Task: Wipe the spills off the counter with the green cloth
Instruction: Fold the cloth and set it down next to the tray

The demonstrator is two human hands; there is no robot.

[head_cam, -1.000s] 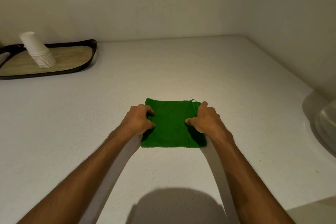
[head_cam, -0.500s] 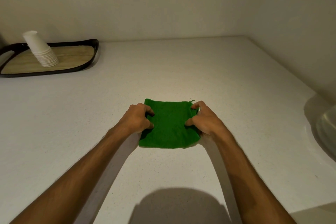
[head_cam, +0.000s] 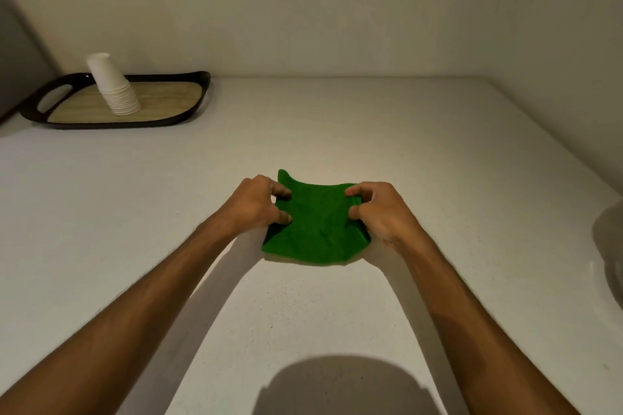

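Lying on the counter (head_cam: 337, 131) near its middle: the cloth (head_cam: 313, 229), folded, bright green, sagging slightly between two grips, far-left corner sticking up. Being pinched at its left edge by the left hand (head_cam: 254, 204), thumb and fingers closed on the fabric; being pinched likewise at its right edge by the right hand (head_cam: 382, 212). Near edge of the cloth touching the counter (far edge lifting a little).

Sitting well apart at the far left, by the wall: a dark tray (head_cam: 188, 111) with a wood-look floor, carrying a stack of white cups (head_cam: 113, 86) turned upside down and leaning.

Stretching bare and pale all around the cloth: open counter, running to the back wall and the right wall. Showing at the right edge: a curved rim, too cropped to tell what.
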